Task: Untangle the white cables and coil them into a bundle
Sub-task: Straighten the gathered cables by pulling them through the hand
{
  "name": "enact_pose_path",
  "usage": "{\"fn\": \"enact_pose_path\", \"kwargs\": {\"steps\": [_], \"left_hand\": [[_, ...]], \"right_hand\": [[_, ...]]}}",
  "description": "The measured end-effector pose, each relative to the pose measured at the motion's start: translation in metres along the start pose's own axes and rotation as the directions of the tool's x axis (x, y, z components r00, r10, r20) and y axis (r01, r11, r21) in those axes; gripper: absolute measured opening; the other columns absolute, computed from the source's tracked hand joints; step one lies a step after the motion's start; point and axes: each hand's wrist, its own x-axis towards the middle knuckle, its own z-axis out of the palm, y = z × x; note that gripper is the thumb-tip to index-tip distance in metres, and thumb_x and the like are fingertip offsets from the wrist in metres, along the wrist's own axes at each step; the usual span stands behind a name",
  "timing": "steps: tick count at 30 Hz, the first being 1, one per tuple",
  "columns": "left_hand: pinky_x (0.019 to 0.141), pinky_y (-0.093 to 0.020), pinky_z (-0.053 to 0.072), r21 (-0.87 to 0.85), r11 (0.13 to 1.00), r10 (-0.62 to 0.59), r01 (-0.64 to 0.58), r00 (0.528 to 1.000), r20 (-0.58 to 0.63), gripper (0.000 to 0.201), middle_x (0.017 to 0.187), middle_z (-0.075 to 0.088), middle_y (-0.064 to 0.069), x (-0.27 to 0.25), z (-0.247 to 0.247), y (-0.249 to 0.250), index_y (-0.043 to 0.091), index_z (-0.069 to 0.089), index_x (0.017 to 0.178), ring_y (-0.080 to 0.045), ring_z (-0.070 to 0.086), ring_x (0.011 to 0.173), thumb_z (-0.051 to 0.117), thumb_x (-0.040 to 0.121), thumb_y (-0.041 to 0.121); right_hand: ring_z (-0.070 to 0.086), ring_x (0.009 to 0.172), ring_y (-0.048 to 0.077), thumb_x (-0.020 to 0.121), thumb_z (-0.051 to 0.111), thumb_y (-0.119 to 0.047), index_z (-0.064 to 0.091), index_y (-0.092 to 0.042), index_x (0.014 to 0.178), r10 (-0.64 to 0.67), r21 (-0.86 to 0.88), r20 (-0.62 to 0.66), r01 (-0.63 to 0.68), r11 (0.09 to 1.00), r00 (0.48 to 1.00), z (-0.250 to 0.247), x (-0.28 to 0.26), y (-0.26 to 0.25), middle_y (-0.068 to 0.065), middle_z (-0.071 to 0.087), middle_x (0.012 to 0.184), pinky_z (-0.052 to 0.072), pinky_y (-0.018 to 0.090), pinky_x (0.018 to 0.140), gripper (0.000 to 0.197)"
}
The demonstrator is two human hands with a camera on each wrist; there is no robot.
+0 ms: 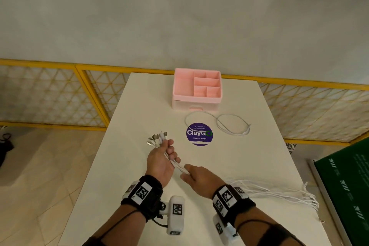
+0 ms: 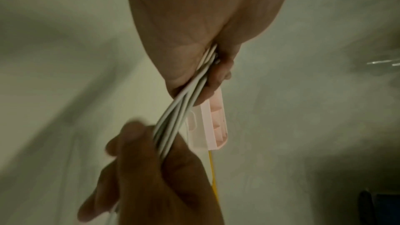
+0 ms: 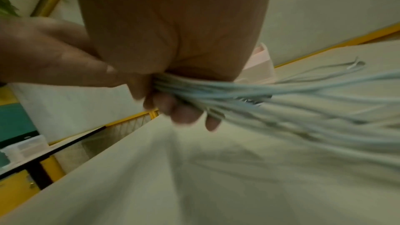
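A bunch of white cables (image 1: 175, 164) runs through both hands over the white table (image 1: 139, 106). My left hand (image 1: 165, 154) grips the bunch near its metal plug ends (image 1: 157, 138), which fan out above the fist. Just behind it, my right hand (image 1: 191, 173) has its fingers curled round the same bunch. The loose lengths (image 1: 279, 193) trail right to the table's edge. In the left wrist view the cables (image 2: 184, 105) stretch from my left hand (image 2: 216, 73) to the right hand (image 2: 151, 168). In the right wrist view my right hand (image 3: 177, 109) clasps the blurred strands (image 3: 281, 95).
One separate white cable (image 1: 229, 124) lies looped on the table in front of a pink compartment organizer (image 1: 196, 88) at the far edge. A purple round sticker (image 1: 199, 134) sits mid-table. A yellow lattice railing (image 1: 60, 94) runs behind; a green board (image 1: 349, 185) stands at the right.
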Motion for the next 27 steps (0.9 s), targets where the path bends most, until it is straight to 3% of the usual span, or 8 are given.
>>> {"fn": "enact_pose_path", "kwargs": {"steps": [1,3,8,13,17,20,23,27], "left_hand": [[0.053,-0.026,0.036,0.021,1.0,0.001,-0.001,1.0,-0.003,0.027,0.058,0.04,0.004,0.0,-0.004,-0.002,0.01,0.059,0.088,-0.01,0.036,0.047,0.044,0.105,0.024],[0.048,-0.024,0.035,0.044,0.999,-0.003,0.003,1.0,0.012,0.027,0.055,0.036,0.005,0.0,-0.009,-0.003,0.01,0.057,0.086,-0.008,0.033,0.044,0.045,0.105,0.024],[0.049,-0.025,0.035,0.16,0.986,-0.053,0.04,0.996,0.077,0.026,0.059,0.034,0.003,-0.005,-0.009,-0.005,0.01,0.058,0.087,-0.009,0.032,0.046,0.046,0.105,0.025],[0.049,-0.024,0.034,0.055,0.998,0.004,-0.005,1.0,0.022,0.026,0.056,0.035,0.005,0.002,-0.005,0.002,0.011,0.056,0.086,-0.009,0.032,0.044,0.046,0.105,0.024],[0.049,-0.026,0.036,-0.024,0.999,0.047,-0.048,0.999,-0.024,0.027,0.056,0.035,0.005,0.006,-0.001,0.012,0.011,0.055,0.084,-0.01,0.033,0.044,0.045,0.106,0.023],[0.047,-0.025,0.036,0.064,0.997,0.046,-0.046,0.999,0.004,0.026,0.057,0.037,0.002,0.002,0.006,0.008,0.009,0.056,0.083,-0.011,0.036,0.046,0.046,0.105,0.02],[0.046,-0.028,0.037,0.25,0.967,0.021,-0.044,0.995,0.094,0.027,0.058,0.035,-0.003,-0.007,0.016,-0.001,0.007,0.057,0.083,-0.013,0.034,0.045,0.04,0.103,0.007],[0.048,-0.029,0.039,0.388,0.921,-0.024,-0.035,0.989,0.147,0.032,0.056,0.044,-0.008,-0.012,0.022,-0.007,0.003,0.058,0.084,-0.015,0.038,0.045,0.03,0.101,-0.002]], "right_hand": [[0.058,0.089,0.025,0.097,0.052,-0.029,0.048,-0.022,0.098,0.031,-0.011,0.053,-0.031,0.999,0.998,-0.003,0.001,0.005,-0.001,0.057,0.092,0.042,0.034,0.075,0.009],[0.058,0.102,0.02,0.085,0.063,-0.018,0.051,-0.022,0.116,0.066,0.106,0.114,-0.079,0.991,0.991,-0.015,0.0,0.009,-0.005,0.056,0.109,0.045,0.031,0.083,0.033],[0.045,0.131,0.013,0.067,0.056,-0.017,0.038,-0.029,0.14,0.019,0.614,-0.061,0.023,0.789,0.998,-0.044,0.006,-0.016,-0.007,0.046,0.142,0.044,0.035,0.106,0.076],[0.036,0.138,0.018,0.065,0.058,-0.017,0.02,-0.022,0.154,-0.043,0.54,0.077,-0.006,0.842,0.996,-0.055,0.007,-0.029,0.001,0.037,0.151,0.039,0.032,0.109,0.097],[0.034,0.139,0.017,0.074,0.081,-0.03,0.011,-0.026,0.156,-0.014,0.495,0.131,-0.053,0.867,0.991,-0.051,0.007,-0.024,-0.001,0.032,0.155,0.036,0.034,0.112,0.108],[0.039,0.135,0.012,0.081,0.076,-0.048,0.01,-0.029,0.157,0.022,0.559,-0.062,0.017,0.829,0.998,-0.052,0.013,-0.037,-0.009,0.033,0.152,0.037,0.032,0.111,0.102],[0.048,0.125,0.004,0.094,0.06,-0.045,0.018,-0.025,0.156,0.04,0.58,-0.274,0.132,0.804,0.961,-0.059,0.024,-0.053,-0.011,0.039,0.146,0.04,0.017,0.097,0.078],[0.059,0.066,-0.016,0.101,0.051,-0.033,0.048,-0.024,0.141,-0.009,0.409,-0.327,0.15,0.9,0.945,-0.057,0.036,-0.056,0.008,0.062,0.124,0.046,0.006,0.062,0.041]]}}
